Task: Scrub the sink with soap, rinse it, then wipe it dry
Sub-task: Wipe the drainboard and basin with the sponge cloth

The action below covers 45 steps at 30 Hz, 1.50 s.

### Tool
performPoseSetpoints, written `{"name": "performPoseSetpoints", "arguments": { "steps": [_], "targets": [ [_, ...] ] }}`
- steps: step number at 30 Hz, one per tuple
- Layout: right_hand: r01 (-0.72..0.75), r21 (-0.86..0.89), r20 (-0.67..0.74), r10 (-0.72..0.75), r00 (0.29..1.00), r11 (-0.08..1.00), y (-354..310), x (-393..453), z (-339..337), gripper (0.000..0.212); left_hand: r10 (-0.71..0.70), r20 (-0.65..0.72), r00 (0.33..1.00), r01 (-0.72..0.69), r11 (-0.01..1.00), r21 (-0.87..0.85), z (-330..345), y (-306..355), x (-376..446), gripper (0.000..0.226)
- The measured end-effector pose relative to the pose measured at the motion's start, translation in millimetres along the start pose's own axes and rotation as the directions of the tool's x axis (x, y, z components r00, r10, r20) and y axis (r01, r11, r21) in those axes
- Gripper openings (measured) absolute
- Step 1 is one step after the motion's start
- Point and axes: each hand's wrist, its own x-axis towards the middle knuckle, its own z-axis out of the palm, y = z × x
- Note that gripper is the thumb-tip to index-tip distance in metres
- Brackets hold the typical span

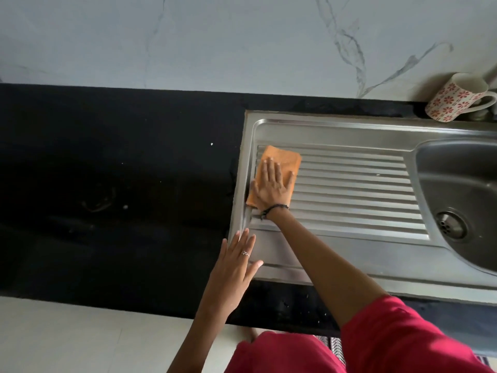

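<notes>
Right hand [271, 185]: we see it flat, fingers straight, pressing the orange cloth [282, 160] on the sink [349, 130] drainboard, at 9 o'clock from the basin.
Left hand [236, 267]: released, fingers straight, over the sink's near-left corner; contact unclear.
Cut off: basin [457, 168] and mug [454, 99], right edge.

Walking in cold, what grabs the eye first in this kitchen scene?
The orange folded cloth stands out, pressed flat under the right hand at the left end of the ribbed steel sink drainboard. The left hand lies open at the drainboard's near left corner, beside the black countertop. A white mug with red flower print leans tilted at the far right, against the marble wall.
</notes>
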Motion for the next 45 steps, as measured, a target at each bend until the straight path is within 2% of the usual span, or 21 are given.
{"name": "performPoseSetpoints", "arguments": {
  "steps": [7,11,13,16,21,24,28,30,33,39,45],
  "targets": [
    [0.275,-0.045,0.030,-0.274,0.961,0.960,6.4,-27.4,4.7,0.056,-0.108,0.048,0.993,0.106,0.994,0.032,-3.6,-2.3,-16.4,0.064],
    [0.392,-0.037,0.037,-0.390,0.920,0.919,29.0,-48.1,1.4,0.076,-0.161,0.009,0.987,0.161,0.986,-0.049,3.6,15.5,-14.1,0.057],
    [0.398,-0.029,0.026,-0.397,0.917,0.917,51.7,-56.1,-1.8,0.078,-0.168,-0.008,0.986,0.167,0.984,-0.067,7.8,28.4,-11.1,0.058],
    [0.293,-0.022,-0.025,-0.294,0.956,0.956,95.1,-54.0,-10.8,0.074,-0.162,-0.018,0.987,0.161,0.985,-0.062,12.4,48.6,-5.4,0.063],
    [0.085,0.011,-0.145,-0.083,0.986,0.996,172.6,-44.9,-34.3,0.087,-0.153,-0.039,0.987,0.152,0.988,-0.021,20.7,85.9,-0.5,0.065],
    [-0.053,0.043,-0.151,0.059,0.987,0.998,216.4,-46.0,-44.3,0.076,-0.133,-0.019,0.991,0.133,0.991,0.001,25.4,106.4,0.5,0.064],
    [-0.263,0.093,-0.175,0.276,0.945,0.960,266.1,-52.0,-59.0,0.065,-0.092,-0.006,0.996,0.092,0.996,0.014,33.4,122.6,0.1,0.068],
    [-0.366,0.130,-0.139,0.382,0.914,0.922,285.7,-55.8,-66.8,0.055,-0.089,-0.012,0.996,0.089,0.996,-0.015,37.5,126.5,-0.2,0.074],
    [-0.470,0.203,-0.083,0.494,0.866,0.859,300.0,-68.0,-69.6,0.055,-0.084,-0.036,0.996,0.083,0.996,-0.024,42.8,130.7,0.5,0.087],
    [-0.542,0.154,-0.104,0.559,0.823,0.826,275.9,-102.4,-56.4,0.059,-0.111,0.016,0.994,0.112,0.990,-0.086,34.9,135.3,9.9,0.110],
    [-0.477,0.066,-0.067,0.481,0.874,0.876,227.7,-117.0,-40.8,0.064,-0.134,0.025,0.991,0.136,0.988,-0.079,27.2,119.0,7.9,0.110]
  ]
}}
